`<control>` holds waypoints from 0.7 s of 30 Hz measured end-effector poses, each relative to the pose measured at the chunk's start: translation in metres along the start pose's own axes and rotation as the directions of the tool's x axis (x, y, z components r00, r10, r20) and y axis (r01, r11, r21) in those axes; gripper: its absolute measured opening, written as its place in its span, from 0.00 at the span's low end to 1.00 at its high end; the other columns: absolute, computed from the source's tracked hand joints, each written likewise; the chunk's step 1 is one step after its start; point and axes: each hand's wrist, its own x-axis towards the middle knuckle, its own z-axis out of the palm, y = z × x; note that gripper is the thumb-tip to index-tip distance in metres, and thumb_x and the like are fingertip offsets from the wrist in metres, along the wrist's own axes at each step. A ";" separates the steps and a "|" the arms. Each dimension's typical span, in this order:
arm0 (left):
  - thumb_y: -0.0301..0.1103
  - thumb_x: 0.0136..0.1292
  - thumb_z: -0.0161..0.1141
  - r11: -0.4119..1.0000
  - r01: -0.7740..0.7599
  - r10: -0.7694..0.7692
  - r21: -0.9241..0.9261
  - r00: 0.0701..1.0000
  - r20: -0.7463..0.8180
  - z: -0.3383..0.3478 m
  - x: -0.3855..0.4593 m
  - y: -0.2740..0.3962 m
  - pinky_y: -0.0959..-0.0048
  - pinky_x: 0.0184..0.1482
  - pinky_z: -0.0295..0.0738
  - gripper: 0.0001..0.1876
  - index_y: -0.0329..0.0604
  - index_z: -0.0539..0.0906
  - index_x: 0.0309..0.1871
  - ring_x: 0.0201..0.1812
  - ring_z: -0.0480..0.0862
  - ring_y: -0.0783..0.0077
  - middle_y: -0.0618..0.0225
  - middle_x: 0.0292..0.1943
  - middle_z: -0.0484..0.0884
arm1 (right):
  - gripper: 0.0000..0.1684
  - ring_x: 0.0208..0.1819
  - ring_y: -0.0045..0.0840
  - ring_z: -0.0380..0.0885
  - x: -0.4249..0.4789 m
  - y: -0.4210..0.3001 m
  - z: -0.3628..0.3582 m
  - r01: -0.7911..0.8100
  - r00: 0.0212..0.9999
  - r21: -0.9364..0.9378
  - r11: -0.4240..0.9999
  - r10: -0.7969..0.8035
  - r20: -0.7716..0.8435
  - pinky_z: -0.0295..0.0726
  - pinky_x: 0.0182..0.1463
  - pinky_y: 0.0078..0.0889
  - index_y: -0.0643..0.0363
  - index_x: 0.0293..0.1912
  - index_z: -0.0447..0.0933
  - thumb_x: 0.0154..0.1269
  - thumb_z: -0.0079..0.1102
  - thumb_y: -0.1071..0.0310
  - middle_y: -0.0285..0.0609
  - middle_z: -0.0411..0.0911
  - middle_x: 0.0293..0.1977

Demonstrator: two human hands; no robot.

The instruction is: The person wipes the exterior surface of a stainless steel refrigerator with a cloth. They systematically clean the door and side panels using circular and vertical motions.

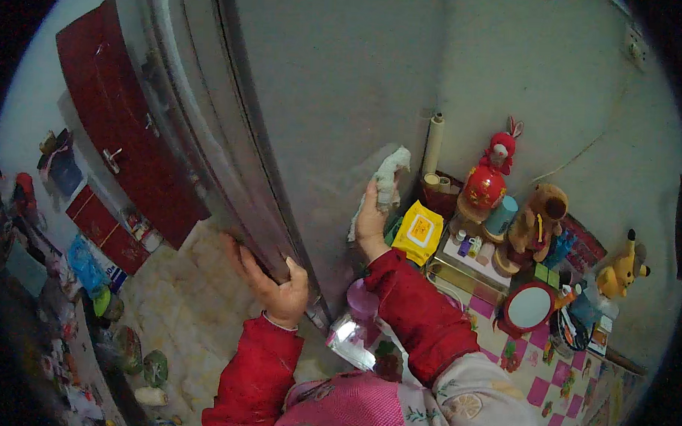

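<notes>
In front of me stands a tall grey cabinet (333, 117), likely a refrigerator, with a dark seam along its door edge (234, 209). My left hand (279, 292) wraps around the lower part of that edge, thumb on one side and fingers on the other. A crumpled white cloth (392, 172) is in my right hand (370, 222), pressed flat against the grey side. Just right of this hand, a yellow wipes packet (418, 234) leans by the table's items. Below my right sleeve is a clear container with a purple lid (362, 298).
A table with a pink checkered cloth (537, 391) carries a round mirror (529, 308), a red rabbit figure (498, 153), a brown plush toy (538, 220) and a yellow figure (620, 273). A dark red door (124, 121) stands left; melons (155, 368) lie on the floor.
</notes>
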 end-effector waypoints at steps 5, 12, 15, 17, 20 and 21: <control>0.23 0.57 0.57 0.999 0.020 -0.019 -0.051 1.000 0.012 -0.008 -0.006 -0.003 0.50 0.73 0.52 0.45 0.40 0.47 0.77 0.76 0.50 0.39 0.39 0.76 0.45 | 0.38 0.70 0.40 0.60 0.070 0.026 0.001 0.059 0.997 0.063 0.996 -0.056 -0.055 0.55 0.73 0.37 0.68 0.69 0.61 0.73 0.50 0.48 0.53 0.63 0.68; 0.23 0.57 0.57 0.995 0.064 -0.061 -0.080 0.997 0.043 -0.006 -0.013 -0.007 0.51 0.72 0.54 0.45 0.40 0.46 0.77 0.76 0.49 0.40 0.38 0.75 0.44 | 0.49 0.68 0.32 0.62 0.153 0.071 -0.024 -0.382 0.924 0.287 0.879 0.351 0.154 0.60 0.70 0.31 0.61 0.74 0.54 0.71 0.40 0.32 0.43 0.60 0.70; 0.23 0.56 0.57 0.997 0.064 -0.062 -0.032 0.997 0.047 -0.004 -0.009 -0.002 0.51 0.73 0.52 0.45 0.40 0.46 0.77 0.76 0.49 0.41 0.39 0.76 0.44 | 0.50 0.68 0.33 0.61 0.142 0.074 -0.022 -0.415 0.909 0.245 0.876 0.410 0.074 0.62 0.69 0.33 0.62 0.74 0.53 0.70 0.40 0.31 0.43 0.59 0.71; 0.23 0.56 0.57 0.999 0.023 -0.022 -0.033 0.999 0.036 -0.001 -0.006 -0.004 0.50 0.73 0.50 0.45 0.40 0.47 0.76 0.77 0.48 0.40 0.40 0.76 0.44 | 0.49 0.68 0.33 0.62 0.101 0.071 -0.012 -0.321 0.942 0.260 0.911 0.335 -0.009 0.59 0.70 0.32 0.65 0.72 0.57 0.71 0.41 0.32 0.42 0.61 0.70; 0.24 0.56 0.57 1.000 0.014 -0.014 -0.011 1.000 0.020 -0.002 -0.003 -0.003 0.49 0.74 0.48 0.44 0.39 0.48 0.76 0.76 0.48 0.39 0.39 0.75 0.46 | 0.42 0.77 0.35 0.45 0.016 0.052 -0.004 -0.063 0.997 0.054 0.997 0.065 -0.033 0.44 0.77 0.33 0.63 0.75 0.45 0.76 0.47 0.51 0.48 0.47 0.76; 0.24 0.56 0.57 1.000 0.018 -0.018 0.005 1.000 0.010 -0.004 -0.003 -0.004 0.48 0.74 0.47 0.44 0.39 0.49 0.76 0.76 0.49 0.39 0.39 0.75 0.47 | 0.44 0.77 0.38 0.41 -0.015 0.040 -0.006 -0.102 0.993 -0.009 0.995 0.102 0.067 0.41 0.77 0.38 0.63 0.76 0.41 0.74 0.50 0.52 0.50 0.42 0.76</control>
